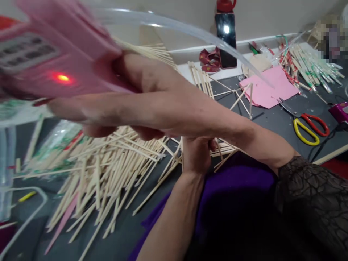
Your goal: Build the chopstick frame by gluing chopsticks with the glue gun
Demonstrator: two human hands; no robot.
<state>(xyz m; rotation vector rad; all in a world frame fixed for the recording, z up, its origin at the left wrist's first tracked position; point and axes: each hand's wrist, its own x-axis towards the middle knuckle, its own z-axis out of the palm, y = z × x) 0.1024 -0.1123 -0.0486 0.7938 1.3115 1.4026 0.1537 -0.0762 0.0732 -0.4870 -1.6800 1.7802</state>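
Large and blurred at the upper left is a pink hot glue gun with a glowing red light and a label. My right hand is wrapped round it. A long clear glue stick arcs from its top toward the right. Below my right forearm, my left hand is closed by some thin wooden sticks, its fingers largely hidden by the right arm. Left of that hand lies a big loose pile of wooden sticks on the dark table.
Red-and-yellow-handled scissors lie at the right near pink paper and a small stick frame. A phone leans at the back. Wrapped chopsticks lie at the back right. A white cord curls at lower left.
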